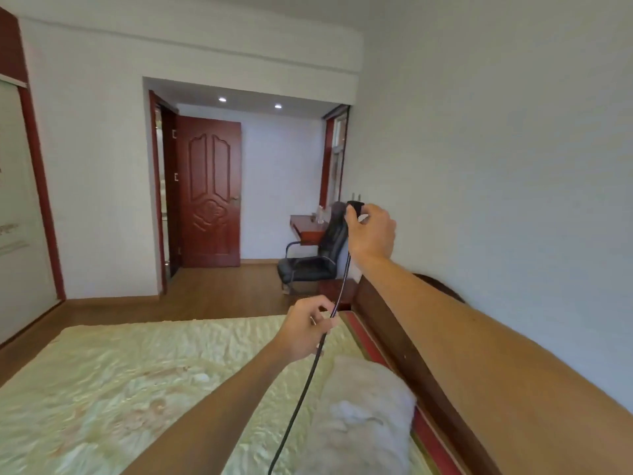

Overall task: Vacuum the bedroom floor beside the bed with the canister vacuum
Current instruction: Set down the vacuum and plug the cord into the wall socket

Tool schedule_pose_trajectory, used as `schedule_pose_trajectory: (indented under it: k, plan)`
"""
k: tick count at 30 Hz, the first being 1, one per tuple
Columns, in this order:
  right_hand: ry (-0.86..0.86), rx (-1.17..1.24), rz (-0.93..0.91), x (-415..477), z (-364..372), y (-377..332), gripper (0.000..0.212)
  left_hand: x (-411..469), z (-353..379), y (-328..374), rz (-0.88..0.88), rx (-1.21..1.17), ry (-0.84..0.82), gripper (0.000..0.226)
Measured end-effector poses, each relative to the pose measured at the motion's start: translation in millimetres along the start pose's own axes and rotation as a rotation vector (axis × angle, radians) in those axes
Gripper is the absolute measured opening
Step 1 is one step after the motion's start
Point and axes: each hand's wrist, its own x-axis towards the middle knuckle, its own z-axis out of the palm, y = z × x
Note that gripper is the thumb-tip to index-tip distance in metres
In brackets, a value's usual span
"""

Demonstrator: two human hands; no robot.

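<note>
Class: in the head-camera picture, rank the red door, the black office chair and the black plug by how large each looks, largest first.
1. Red door
2. Black office chair
3. Black plug

The plug, pinched in the right hand, is nearer the camera yet looks smallest.

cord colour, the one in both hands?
Black cord, ending in a black plug pinched by the right hand; head view.

We see two bare arms with no sleeves on them. Our left hand (306,332) wears a thin ring on one finger. Our right hand (371,233) wears nothing.
</note>
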Motion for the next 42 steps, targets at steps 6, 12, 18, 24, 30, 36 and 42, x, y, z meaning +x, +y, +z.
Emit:
schedule_pose_trajectory:
  k: [6,12,18,24,30,36,42]
  plan:
    - [0.194,-0.122,0.128,38,-141,82,0.030,22,141,64,0.151,-0.094,-0.263,0.021]
    - [0.373,-0.236,0.235,56,-289,168,0.028,25,290,122,0.126,-0.215,-0.529,0.004]
    - [0.495,-0.331,0.310,55,-416,235,0.028,7,420,172,0.176,-0.243,-0.690,0.007]
    - [0.566,-0.394,0.363,55,-504,286,0.029,-4,509,203,0.209,-0.230,-0.738,0.005]
    - [0.580,-0.407,0.401,48,-552,328,0.029,-18,564,218,0.193,-0.199,-0.778,0.007]
    - [0.590,-0.415,0.460,29,-581,369,0.028,-30,606,214,0.118,-0.167,-0.908,0.011]
    - [0.624,-0.471,0.517,-3,-606,415,0.028,-51,650,202,0.112,-0.129,-1.035,0.007]
